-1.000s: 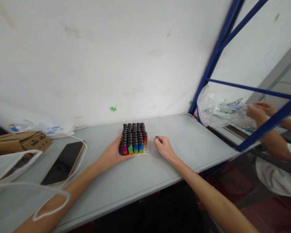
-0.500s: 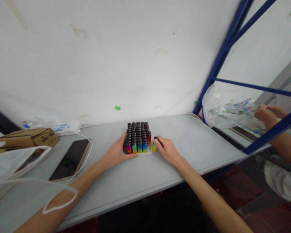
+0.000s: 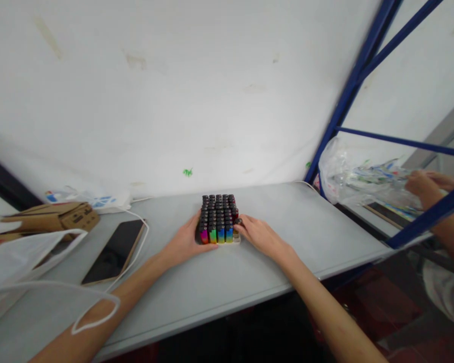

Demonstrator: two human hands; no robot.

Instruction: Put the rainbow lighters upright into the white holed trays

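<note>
Head view: a block of lighters (image 3: 218, 218) is being kept upright in a pale tray (image 3: 235, 242), which is standing on the grey surface (image 3: 295, 237) near its middle, just in front of the white wall (image 3: 174, 91). The block's left front corner is being braced by the left hand (image 3: 184, 243), which is lying open against it, thumb along the front, not clamped. A single lighter (image 3: 237, 221) is being pinched by the fingertips of the right hand (image 3: 260, 235) at the tray's right front corner, touching the last row. Only its dark cap is being shown, so how deep it is sitting cannot be told.

Each lighter is being judged light, stiff and smooth-sided, so likely slippery. A pinch across the body just below the cap is being judged the surest hold. The filled tray is being judged heavier but shallow. The lighters are probably being held in only loosely, so the base and sides look like better places to take hold than the caps.

A dark phone (image 3: 115, 250) with a white cable (image 3: 143, 233), a cardboard box (image 3: 56, 217) and a white bag (image 3: 18, 262) are lying well to the left. Beyond a blue frame (image 3: 348, 96) on the right, a clear plastic bag (image 3: 355, 179) is being handled by another person's hand (image 3: 419, 182).
</note>
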